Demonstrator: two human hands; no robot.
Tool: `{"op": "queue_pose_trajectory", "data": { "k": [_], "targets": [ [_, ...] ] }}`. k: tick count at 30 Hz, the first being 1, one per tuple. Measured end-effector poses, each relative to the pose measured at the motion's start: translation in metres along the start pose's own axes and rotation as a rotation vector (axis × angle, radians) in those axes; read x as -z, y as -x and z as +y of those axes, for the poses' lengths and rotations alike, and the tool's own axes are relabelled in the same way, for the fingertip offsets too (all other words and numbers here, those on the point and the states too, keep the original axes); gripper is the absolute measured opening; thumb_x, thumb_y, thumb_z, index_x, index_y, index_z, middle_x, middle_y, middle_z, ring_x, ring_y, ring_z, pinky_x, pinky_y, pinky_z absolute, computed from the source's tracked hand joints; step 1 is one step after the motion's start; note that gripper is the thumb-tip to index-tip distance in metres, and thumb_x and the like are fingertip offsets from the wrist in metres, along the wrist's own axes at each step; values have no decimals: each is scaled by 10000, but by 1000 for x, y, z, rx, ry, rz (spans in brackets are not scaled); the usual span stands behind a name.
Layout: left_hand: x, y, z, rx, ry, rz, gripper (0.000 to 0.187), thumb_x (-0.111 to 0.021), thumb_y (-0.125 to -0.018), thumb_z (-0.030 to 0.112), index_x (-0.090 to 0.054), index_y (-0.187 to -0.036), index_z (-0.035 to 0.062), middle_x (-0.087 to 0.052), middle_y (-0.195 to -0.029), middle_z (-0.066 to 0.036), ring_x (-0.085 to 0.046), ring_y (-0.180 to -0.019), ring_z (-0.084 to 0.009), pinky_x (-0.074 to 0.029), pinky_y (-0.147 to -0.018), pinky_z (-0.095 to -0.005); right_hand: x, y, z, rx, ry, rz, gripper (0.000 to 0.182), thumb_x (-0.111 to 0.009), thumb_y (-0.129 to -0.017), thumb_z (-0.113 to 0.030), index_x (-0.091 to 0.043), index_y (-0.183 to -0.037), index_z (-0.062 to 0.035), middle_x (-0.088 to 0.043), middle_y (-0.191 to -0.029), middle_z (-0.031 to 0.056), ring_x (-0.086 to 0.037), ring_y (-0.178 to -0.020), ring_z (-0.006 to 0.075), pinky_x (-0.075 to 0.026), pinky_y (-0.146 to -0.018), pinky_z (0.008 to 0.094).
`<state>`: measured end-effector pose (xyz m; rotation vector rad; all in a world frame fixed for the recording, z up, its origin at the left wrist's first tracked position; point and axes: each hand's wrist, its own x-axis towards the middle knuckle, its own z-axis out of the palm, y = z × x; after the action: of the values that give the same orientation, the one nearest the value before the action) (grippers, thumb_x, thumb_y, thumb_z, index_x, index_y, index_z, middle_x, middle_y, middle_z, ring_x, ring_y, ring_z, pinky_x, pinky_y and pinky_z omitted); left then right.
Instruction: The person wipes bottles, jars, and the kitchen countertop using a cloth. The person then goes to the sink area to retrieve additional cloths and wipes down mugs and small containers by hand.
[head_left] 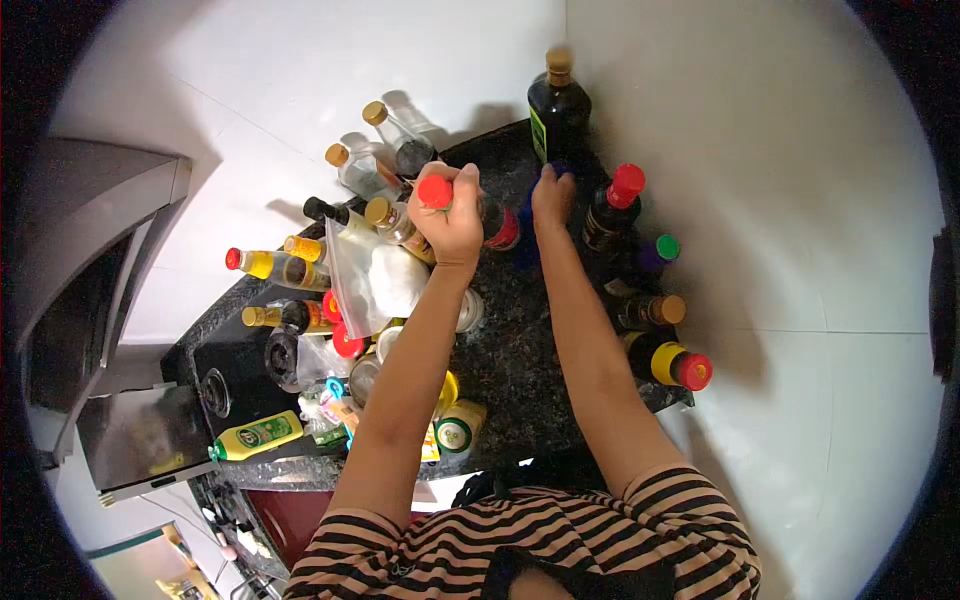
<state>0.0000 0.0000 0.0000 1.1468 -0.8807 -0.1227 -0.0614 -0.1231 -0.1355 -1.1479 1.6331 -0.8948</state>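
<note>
Your left hand (pixel 455 228) grips a red-capped bottle (pixel 435 191) at 11 o'clock, probably keeping it clear of the blue cloth (pixel 526 232) your right hand (pixel 551 205) clutches at 12.

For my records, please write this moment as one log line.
left hand: gripping red-capped bottle | right hand: on blue cloth | dark bottle: beyond cloth

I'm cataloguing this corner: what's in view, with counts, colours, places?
Gripped bottle: one, red cap, centre
Tall bottle: one, dark, far end
Right-side bottles: four, mostly dark, edge
Left-side bottles, jars, packets: many, mixed colours
Squeeze bottle: one, yellow, lower left
Bag: one, clear, left
Blurred item: one, blue, centre
Countertop: one, black, beneath
Walls: two, pale, behind
Appliances: several, dark, left
Shirt: one, tan and black, bottom
Arms: two, bare, centre
Left hand, right hand: one each, centre
</note>
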Motion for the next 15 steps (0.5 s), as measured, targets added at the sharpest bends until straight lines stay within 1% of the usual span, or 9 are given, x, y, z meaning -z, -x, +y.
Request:
{"op": "queue_pose_trajectory", "data": {
  "k": [2, 5, 8, 11, 15],
  "targets": [
    [-1, 2, 5, -3, 3, -6, 210, -653, -889, 31, -530, -719, 40, -521, -631, 5, -474, -565, -70, -375, -541, -236, 1, -2, -3, -28, 23, -82, 621, -523, -970, -445, -485, -1328, 60, -554, -1298, 331, -540, -1202, 487, -438, -1013, 520],
    [2, 3, 4, 21, 31, 6, 215, -656, -884, 19, -526, -714, 39, -510, -624, 11, -469, -565, -67, -371, -537, -236, -11, -9, 3, 85, -44, 72, 543, -595, -917, -371, -605, -1135, 126, -615, -1149, 359, -576, -1125, 502, -437, -976, 514],
    [3, 3, 7, 1, -14, 10, 213, -660, -877, 10, -530, -711, 37, -511, -622, 11, -473, -568, -66, -372, -537, -237, -9, -13, -4, 99, -124, 10, 546, -595, -916, -372, -603, -1141, 126, -611, -1159, 357, -578, -1118, 499, -435, -977, 519],
    [4, 2, 6, 6, -19, 8, 207, -666, -870, 6, -536, -712, 34, -514, -624, 11, -477, -572, -65, -373, -542, -236, -11, -21, -5, 110, -50, -11, 556, -594, -916, -377, -597, -1175, 114, -603, -1188, 356, -574, -1130, 501, -428, -987, 525],
    [3, 1, 2, 29, -32, 7, 200, -674, -866, 22, -548, -711, 30, -526, -625, 9, -485, -575, -73, -383, -553, -242, -10, -20, -4, 100, -41, 18, 572, -596, -913, -380, -592, -1198, 115, -601, -1209, 355, -565, -1157, 499, -422, -1001, 519]
  ]
}}
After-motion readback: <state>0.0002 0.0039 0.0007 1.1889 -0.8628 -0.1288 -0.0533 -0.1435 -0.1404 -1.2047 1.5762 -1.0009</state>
